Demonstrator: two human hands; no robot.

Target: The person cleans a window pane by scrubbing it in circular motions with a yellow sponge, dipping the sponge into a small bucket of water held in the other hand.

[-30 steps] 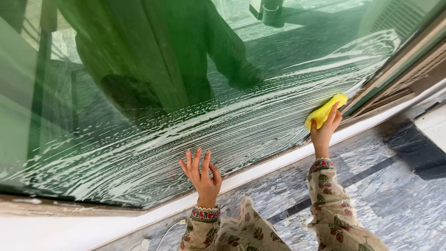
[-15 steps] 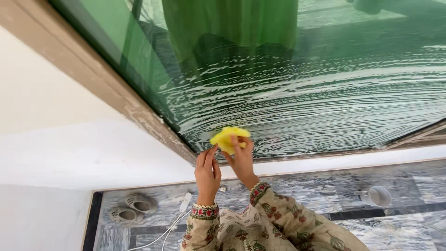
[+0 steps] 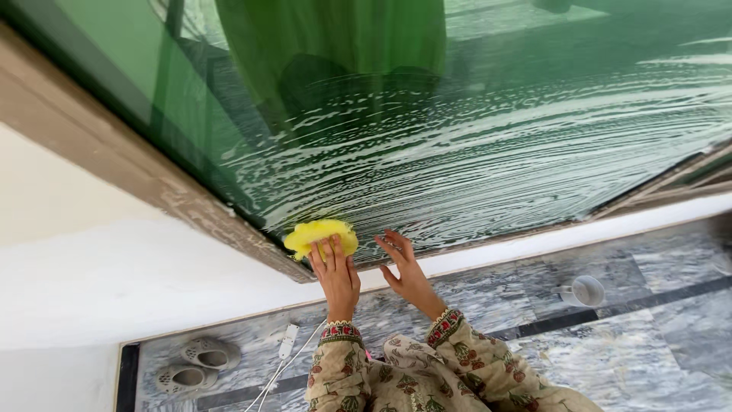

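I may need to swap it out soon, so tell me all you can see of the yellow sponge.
The yellow sponge is a bright, rounded, soft-looking pad with a ragged, slightly frayed edge. It looks like foam. It is pressed flat against the lower corner of the soapy green glass, next to the brown window frame. The left hand holds it there, fingers spread over its lower half. The right hand rests on the glass beside it, not touching it. Its wetness cannot be told.

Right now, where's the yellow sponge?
In the head view, the yellow sponge is left of centre, pressed on the soapy glass near the window's lower-left frame corner, under the left hand.
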